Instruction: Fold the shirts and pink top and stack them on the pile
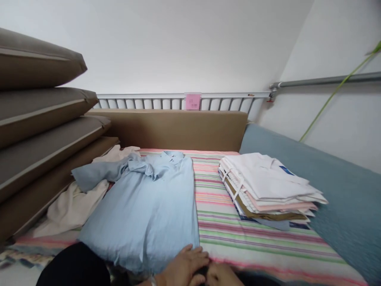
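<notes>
At bottom centre, left hand (186,265), then right hand (222,275), close together near the lower right corner of a light-blue shirt (154,206). Along the left side, piled high, brown cushions (38,103); at lower left, a cream garment (74,204), crumpled, partly beneath the shirt's sleeve, and rounded black fabric (74,268), in the way before the hem. Left of centre, the shirt, spread collar-away on a striped sheet (214,238), before a brown padded board (172,129). At upper centre, a pink card (193,101) on a white rail (133,96). Right of centre, a stack of folded clothes (264,178) beside a blue-grey padded panel (342,190). At upper right, a grey pipe (321,82) and a green stem (327,102). Left hand roughly palm-down, fingers slightly apart, pointing right; right hand curled, cut off by the frame; impossible to tell any grip.
</notes>
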`<action>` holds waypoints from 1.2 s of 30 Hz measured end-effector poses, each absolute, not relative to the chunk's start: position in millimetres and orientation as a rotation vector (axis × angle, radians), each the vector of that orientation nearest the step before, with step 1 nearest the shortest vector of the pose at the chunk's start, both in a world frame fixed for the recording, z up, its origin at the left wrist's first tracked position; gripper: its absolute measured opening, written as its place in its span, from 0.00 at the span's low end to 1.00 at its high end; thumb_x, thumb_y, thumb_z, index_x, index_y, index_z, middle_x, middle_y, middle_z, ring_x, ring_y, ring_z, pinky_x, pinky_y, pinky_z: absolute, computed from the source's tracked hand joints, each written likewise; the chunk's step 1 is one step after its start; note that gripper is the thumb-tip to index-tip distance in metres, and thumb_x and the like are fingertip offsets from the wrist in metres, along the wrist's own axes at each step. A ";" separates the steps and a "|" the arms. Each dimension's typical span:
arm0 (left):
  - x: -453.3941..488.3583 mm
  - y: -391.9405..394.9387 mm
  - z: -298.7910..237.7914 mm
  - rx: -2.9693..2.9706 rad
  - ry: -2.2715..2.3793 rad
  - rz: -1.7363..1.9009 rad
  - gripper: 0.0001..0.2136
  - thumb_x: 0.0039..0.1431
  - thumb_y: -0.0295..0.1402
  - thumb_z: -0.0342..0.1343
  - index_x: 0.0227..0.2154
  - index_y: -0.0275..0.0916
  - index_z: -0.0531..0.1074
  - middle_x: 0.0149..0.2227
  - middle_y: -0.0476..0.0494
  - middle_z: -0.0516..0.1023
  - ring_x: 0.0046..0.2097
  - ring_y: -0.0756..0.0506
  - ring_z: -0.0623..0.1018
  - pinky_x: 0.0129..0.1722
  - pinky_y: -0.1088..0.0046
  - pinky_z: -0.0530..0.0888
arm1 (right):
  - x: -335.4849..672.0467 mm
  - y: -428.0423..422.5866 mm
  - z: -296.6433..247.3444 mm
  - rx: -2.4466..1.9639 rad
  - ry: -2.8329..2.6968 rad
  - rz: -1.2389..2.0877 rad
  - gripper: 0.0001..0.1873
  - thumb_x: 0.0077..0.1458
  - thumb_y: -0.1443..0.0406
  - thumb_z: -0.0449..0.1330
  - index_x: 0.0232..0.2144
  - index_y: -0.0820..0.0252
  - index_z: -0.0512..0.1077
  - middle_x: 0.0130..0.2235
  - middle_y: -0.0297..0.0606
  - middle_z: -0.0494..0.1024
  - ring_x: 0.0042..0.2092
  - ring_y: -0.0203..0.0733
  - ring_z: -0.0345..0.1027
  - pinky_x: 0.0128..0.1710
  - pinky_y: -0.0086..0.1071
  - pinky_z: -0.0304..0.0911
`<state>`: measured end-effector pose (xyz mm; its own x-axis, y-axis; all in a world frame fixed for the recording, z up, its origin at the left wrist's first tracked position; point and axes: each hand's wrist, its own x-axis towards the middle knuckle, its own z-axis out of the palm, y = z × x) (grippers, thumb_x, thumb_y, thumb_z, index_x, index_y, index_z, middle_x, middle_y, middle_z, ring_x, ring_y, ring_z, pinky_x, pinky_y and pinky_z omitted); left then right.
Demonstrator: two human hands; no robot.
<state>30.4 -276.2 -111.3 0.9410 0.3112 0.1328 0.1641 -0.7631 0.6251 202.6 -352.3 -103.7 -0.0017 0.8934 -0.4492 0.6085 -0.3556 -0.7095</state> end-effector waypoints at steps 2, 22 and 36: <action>17.0 -281.1 -112.7 2.335 0.367 0.446 0.22 0.63 0.40 0.46 0.59 0.45 0.58 0.57 0.40 0.68 0.57 0.43 0.69 0.58 0.63 0.65 | 194.8 -339.9 -95.0 -1.998 -1.599 0.973 0.13 0.57 0.63 0.51 0.29 0.59 0.74 0.35 0.37 0.78 0.40 0.41 0.70 0.42 0.32 0.64; -98.9 -230.9 -143.6 1.902 1.628 0.359 0.11 0.51 0.20 0.48 0.35 0.40 0.65 0.29 0.51 0.75 0.35 0.50 0.75 0.33 0.79 0.64 | 156.2 -261.3 -127.9 -2.252 -1.945 0.095 0.28 0.58 0.53 0.47 0.56 0.58 0.66 0.61 0.43 0.61 0.62 0.51 0.52 0.60 0.48 0.52; -161.5 -92.7 -70.8 1.573 1.619 0.985 0.13 0.51 0.31 0.51 0.40 0.34 0.70 0.36 0.43 0.76 0.32 0.48 0.75 0.34 0.73 0.70 | 221.4 -152.1 -158.3 -2.224 -1.840 -0.235 0.32 0.54 0.49 0.47 0.56 0.58 0.65 0.60 0.43 0.62 0.62 0.53 0.53 0.59 0.50 0.52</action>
<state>-161.5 -92.7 -70.8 -0.0532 0.9977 0.0415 0.4957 -0.0097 0.8684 221.4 -152.1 -158.3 0.1917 0.9416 0.2768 0.9809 -0.1748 -0.0847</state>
